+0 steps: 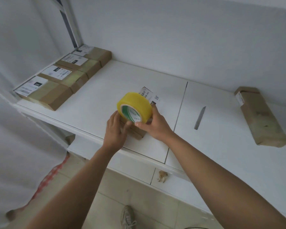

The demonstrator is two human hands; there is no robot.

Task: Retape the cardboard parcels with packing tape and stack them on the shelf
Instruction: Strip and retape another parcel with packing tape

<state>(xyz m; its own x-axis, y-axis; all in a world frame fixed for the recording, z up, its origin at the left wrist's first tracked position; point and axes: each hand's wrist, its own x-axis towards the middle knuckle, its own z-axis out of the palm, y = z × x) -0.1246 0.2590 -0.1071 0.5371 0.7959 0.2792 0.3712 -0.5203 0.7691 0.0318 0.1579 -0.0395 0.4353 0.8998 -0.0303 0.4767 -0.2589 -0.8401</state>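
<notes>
Parcels in a row of four (pixel 56 83) lie along the far left of the white shelf (pixel 106 90), each a flat brown cardboard box with a white label at its left end and glossy tape across its top, the boxes touching side by side and running back toward the corner upright. Near the middle of the shelf, close to its front edge, the left hand (pixel 115 129) rests with straight fingers pressed down on a cardboard parcel (pixel 136 132) that is mostly hidden under both hands; only its near brown corner and a white label (pixel 149 95) at its far end show. Just to the right, the right hand (pixel 153 125) grips a yellow roll of packing tape (pixel 134 105), thumb on the near face by the green-and-white core and fingers curled behind the roll, which stands tilted over the parcel. Whether a strip of tape is already drawn out onto the cardboard is hard to tell, since the hands cover that spot. Right of a seam in the shelf surface lies a knife (pixel 199 118), blade pointing away, well apart from the hands. At the far right another long cardboard parcel (pixel 261 118) lies angled on the shelf, a small label at its far end.
</notes>
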